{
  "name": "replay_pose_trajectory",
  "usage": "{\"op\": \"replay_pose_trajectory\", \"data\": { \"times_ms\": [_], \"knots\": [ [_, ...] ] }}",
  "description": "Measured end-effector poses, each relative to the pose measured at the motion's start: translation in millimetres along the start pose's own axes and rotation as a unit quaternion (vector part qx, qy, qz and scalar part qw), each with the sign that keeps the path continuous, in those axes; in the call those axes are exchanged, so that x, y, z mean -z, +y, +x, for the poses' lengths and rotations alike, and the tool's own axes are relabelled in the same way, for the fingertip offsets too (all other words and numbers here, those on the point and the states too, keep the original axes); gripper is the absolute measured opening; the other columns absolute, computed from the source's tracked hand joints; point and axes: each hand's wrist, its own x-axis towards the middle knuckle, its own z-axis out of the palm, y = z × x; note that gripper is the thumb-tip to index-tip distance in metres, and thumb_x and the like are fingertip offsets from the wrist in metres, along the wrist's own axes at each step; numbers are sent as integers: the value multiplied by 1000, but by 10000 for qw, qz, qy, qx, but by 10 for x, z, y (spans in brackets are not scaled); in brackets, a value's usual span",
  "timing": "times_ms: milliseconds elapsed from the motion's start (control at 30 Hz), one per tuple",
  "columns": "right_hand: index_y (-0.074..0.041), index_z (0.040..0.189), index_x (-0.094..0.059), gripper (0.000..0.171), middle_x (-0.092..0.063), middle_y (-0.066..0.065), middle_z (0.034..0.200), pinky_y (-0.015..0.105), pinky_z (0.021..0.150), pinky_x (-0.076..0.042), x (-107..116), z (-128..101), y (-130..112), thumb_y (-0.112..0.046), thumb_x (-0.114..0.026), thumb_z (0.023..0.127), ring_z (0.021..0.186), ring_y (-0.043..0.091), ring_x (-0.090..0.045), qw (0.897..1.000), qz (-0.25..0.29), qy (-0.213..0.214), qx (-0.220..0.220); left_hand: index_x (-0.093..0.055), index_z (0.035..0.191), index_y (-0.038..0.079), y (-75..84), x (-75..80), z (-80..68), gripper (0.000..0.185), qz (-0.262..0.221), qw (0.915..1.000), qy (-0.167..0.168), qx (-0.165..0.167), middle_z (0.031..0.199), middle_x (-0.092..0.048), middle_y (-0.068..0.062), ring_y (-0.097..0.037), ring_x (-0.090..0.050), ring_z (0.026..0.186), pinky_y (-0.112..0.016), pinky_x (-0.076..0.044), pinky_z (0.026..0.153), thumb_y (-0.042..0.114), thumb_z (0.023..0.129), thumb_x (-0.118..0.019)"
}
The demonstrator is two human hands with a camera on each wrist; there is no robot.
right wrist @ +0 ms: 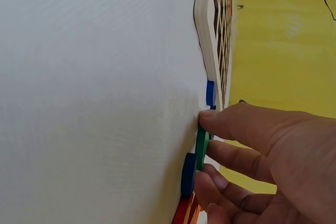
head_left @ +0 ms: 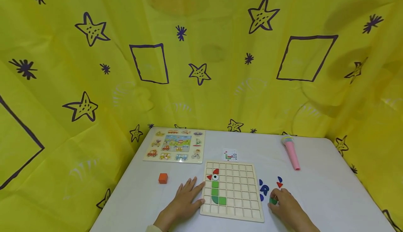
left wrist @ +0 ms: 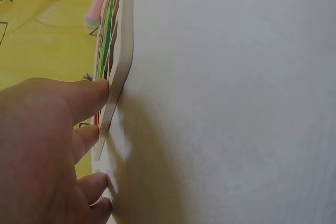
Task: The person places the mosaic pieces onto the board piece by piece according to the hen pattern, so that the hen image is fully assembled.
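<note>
My left hand (head_left: 185, 200) lies with fingers spread at the left edge of a wooden grid board (head_left: 240, 186), thumb and a fingertip touching its side. Set in the board are a red triangle (head_left: 209, 177), a red curved piece (head_left: 215, 171), a white eye piece (head_left: 215, 177) and several green pieces (head_left: 215, 191) in an L-shaped line. Right of the board, my right hand (head_left: 285, 205) pinches a green piece (right wrist: 202, 148) between thumb and fingers, low over the table; its full outline is hidden. Close by lie several blue pieces (head_left: 264, 190) and a red triangle (head_left: 279, 184).
A small picture card (head_left: 230, 154) lies behind the board. At the back left is a vehicle puzzle (head_left: 201, 144), with an orange cube (head_left: 163, 178) in front of it. A pink toy microphone (head_left: 292, 155) lies at the back right. Yellow curtain (head_left: 201, 102) surrounds the white table.
</note>
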Motion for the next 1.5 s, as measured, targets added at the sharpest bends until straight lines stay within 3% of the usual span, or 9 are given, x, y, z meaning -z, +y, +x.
{"op": "replay_pose_trajectory", "data": {
  "times_ms": [200,433,633,900,1500],
  "knots": [
    [-7,98,-66,18,-60,5,93,45,78,-54,-11,15,22,-12,-81,89,85,20,-56,9999,27,-53,-117,-46,161,30,-3,-1,2,64,19,10000,-6,4,172,-31,-13,-41,-21,161,-69,-13,127,51,102,-62],
    [0,98,-68,18,-62,6,89,47,79,-54,-10,34,-22,-8,-78,85,84,22,-55,9992,207,-41,-347,-48,160,26,-14,12,-20,62,88,9995,137,-265,170,-34,-17,-44,-26,159,-71,-18,125,46,103,-62],
    [1,98,-65,22,-58,13,95,47,79,-53,-27,-9,-23,-11,-78,85,85,25,-54,9988,110,195,-429,-47,160,27,-10,14,-18,62,91,9995,141,-274,170,-34,-17,-44,-26,159,-71,-18,125,48,103,-62],
    [0,100,-64,22,-55,13,94,44,78,-52,-21,-4,-17,-14,-78,90,83,25,-54,9973,15,7,-735,-47,161,27,-19,6,-10,63,109,9996,119,-236,171,-33,-16,-43,-25,159,-70,-17,126,48,103,-62],
    [2,99,-67,20,-58,11,92,45,77,-53,-72,29,-164,-9,-79,87,85,26,-54,9976,282,71,-622,-47,160,28,-42,-2,1,63,118,9995,118,-255,171,-33,-16,-43,-24,159,-70,-17,126,49,103,-62]
  ]
}}
